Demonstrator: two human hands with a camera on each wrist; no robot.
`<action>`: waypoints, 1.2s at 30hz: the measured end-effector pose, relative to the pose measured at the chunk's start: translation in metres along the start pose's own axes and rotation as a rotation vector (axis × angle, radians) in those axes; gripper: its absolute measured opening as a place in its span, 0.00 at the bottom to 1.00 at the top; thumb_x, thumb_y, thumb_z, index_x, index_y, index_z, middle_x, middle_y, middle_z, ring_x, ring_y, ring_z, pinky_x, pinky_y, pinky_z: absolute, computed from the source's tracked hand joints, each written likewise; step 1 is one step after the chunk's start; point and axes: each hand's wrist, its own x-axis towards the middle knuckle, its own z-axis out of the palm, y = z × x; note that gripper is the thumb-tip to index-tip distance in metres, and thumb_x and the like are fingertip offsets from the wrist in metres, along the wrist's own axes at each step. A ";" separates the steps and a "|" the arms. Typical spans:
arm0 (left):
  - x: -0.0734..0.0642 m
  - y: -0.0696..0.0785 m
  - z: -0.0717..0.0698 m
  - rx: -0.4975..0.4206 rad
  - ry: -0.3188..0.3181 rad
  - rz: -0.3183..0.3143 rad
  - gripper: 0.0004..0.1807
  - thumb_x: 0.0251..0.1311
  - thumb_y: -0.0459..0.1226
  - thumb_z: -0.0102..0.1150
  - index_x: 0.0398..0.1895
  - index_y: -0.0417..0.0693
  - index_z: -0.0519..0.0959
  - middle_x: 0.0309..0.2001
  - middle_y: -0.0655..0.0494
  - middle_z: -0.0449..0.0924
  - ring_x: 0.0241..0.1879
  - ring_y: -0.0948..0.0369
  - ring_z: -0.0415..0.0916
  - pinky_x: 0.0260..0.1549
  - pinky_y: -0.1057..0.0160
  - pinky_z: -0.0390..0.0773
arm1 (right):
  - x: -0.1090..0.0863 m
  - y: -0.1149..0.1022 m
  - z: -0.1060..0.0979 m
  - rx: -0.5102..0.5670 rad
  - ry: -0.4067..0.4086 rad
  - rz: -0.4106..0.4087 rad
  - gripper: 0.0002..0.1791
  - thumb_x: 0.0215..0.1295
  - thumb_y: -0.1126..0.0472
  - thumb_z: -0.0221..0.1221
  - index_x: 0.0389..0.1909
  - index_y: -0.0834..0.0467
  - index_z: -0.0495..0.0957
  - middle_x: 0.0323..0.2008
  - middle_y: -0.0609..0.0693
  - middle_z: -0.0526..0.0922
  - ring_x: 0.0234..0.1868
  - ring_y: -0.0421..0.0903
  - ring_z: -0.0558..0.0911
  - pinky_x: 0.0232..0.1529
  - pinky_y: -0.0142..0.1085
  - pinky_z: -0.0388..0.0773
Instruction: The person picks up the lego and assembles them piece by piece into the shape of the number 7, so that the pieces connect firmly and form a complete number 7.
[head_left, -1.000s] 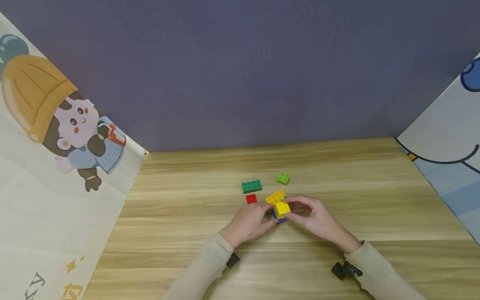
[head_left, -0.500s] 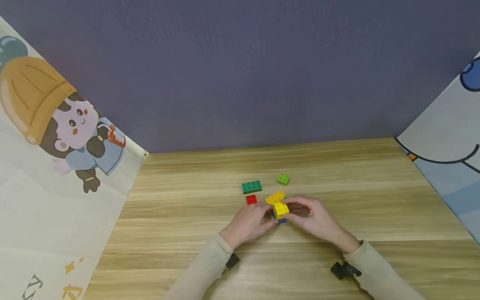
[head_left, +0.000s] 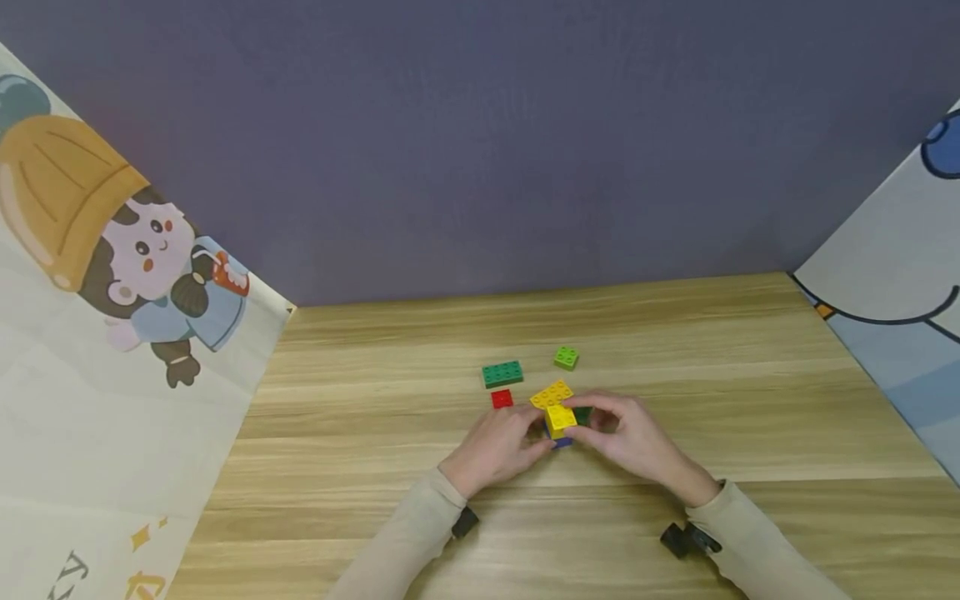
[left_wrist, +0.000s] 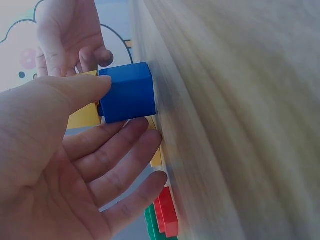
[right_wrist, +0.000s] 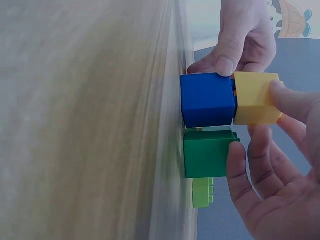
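Observation:
A yellow brick sits atop a blue brick, with a thin gap between them in the right wrist view. My left hand holds the blue brick, thumb on the near side and fingers on the far side. The yellow one is pinched between the thumb and a finger of my right hand. Right beside the blue brick stands a dark green brick, and a fingertip of the right hand touches or nearly touches it. Behind the pair lies a wider yellow-orange studded brick.
Beyond the left hand lie a small red brick and a long green brick. A lime green brick is farther back. The wooden table ends at a dark back wall, with printed panels on both sides.
The yellow brick has shifted slightly left and toward me over the blue one. More of the dark green brick shows beside the right hand. The left hand stays in place.

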 end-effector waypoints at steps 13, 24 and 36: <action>0.000 -0.002 0.001 -0.004 0.007 0.002 0.20 0.74 0.49 0.65 0.59 0.47 0.85 0.50 0.56 0.89 0.37 0.70 0.77 0.41 0.69 0.81 | 0.002 -0.001 -0.002 -0.017 -0.018 0.011 0.19 0.62 0.59 0.76 0.55 0.49 0.88 0.30 0.43 0.82 0.25 0.33 0.72 0.25 0.29 0.71; 0.001 -0.003 0.001 -0.033 0.007 -0.001 0.19 0.73 0.49 0.66 0.58 0.47 0.85 0.47 0.58 0.88 0.35 0.70 0.75 0.37 0.71 0.78 | 0.005 -0.007 -0.005 -0.028 -0.046 0.019 0.18 0.62 0.58 0.76 0.54 0.49 0.89 0.23 0.43 0.75 0.21 0.32 0.67 0.22 0.28 0.66; 0.003 -0.003 0.002 -0.051 -0.008 -0.010 0.20 0.72 0.49 0.67 0.58 0.48 0.85 0.43 0.59 0.86 0.31 0.68 0.71 0.33 0.72 0.74 | 0.008 -0.007 -0.008 -0.032 -0.095 0.029 0.17 0.63 0.58 0.75 0.53 0.51 0.88 0.20 0.43 0.72 0.19 0.32 0.65 0.20 0.28 0.64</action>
